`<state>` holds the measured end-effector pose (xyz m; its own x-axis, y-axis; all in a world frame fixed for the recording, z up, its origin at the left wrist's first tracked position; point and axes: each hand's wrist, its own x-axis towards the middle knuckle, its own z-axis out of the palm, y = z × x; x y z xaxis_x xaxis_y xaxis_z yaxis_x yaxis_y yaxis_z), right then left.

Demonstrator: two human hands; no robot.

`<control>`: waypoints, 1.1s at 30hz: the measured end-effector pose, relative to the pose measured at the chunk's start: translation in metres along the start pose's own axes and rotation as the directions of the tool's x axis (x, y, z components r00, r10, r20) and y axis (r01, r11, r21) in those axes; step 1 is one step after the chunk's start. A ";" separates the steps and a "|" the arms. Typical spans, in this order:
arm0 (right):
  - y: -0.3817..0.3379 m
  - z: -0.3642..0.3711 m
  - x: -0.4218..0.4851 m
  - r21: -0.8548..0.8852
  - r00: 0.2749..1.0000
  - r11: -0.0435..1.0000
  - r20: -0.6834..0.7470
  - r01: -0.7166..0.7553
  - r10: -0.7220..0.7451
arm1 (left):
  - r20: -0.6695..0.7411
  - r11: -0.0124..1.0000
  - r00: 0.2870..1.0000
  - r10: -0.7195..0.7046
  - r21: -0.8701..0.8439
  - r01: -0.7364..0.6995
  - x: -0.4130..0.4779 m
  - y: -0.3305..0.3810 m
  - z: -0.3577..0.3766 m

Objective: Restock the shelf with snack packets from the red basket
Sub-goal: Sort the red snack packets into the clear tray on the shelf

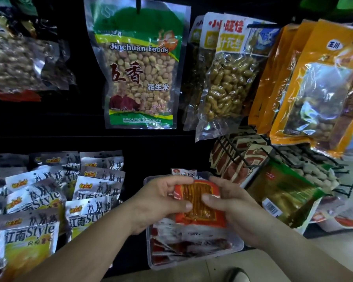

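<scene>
Dark shelving hung with peanut bags (139,78) is filling the background. Both forearms are reaching forward, the left hand (161,198) and right hand (232,202) gripping a red snack packet (196,202) by its sides, thumbs on top, over a clear tray (171,264) of packets.

Two bare arms fill the lower half of the frame: the left arm (86,247) runs up from the lower left corner, the right arm (306,253) from the lower right. Both are uncovered right to the frame edge. The left hand (161,198) and right hand (232,202) are bare too, with short, trimmed thumbnails. At bottom centre a dark rounded shape (237,274) could be a shoe toe; too blurred to tell
</scene>
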<state>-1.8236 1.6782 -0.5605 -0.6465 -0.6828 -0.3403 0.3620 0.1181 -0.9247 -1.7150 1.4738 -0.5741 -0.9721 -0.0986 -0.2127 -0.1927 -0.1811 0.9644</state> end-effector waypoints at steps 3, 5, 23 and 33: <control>-0.003 -0.004 -0.005 -0.161 0.966 0.987 0.251 -0.018 0.058 | -0.043 1.000 0.999 0.011 0.006 -0.011 -0.001 0.001 -0.001; -0.003 -0.005 -0.005 -0.165 0.978 0.986 0.205 -0.001 0.035 | 0.034 1.000 0.999 -0.012 0.013 0.012 -0.004 0.001 -0.002; 0.005 0.007 0.002 -0.111 0.972 0.972 -0.088 0.208 -0.218 | -0.213 0.938 0.951 0.223 0.312 -0.150 -0.006 0.004 0.020; 0.003 0.001 0.001 -0.117 0.990 0.987 0.094 0.114 -0.104 | -0.179 0.996 0.980 0.086 -0.018 -0.091 -0.003 0.000 0.006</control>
<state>-1.8227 1.6775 -0.5634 -0.6145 -0.7561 -0.2249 0.2046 0.1226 -0.9711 -1.7128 1.4797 -0.5729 -0.9455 -0.2873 -0.1534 -0.1012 -0.1887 0.9768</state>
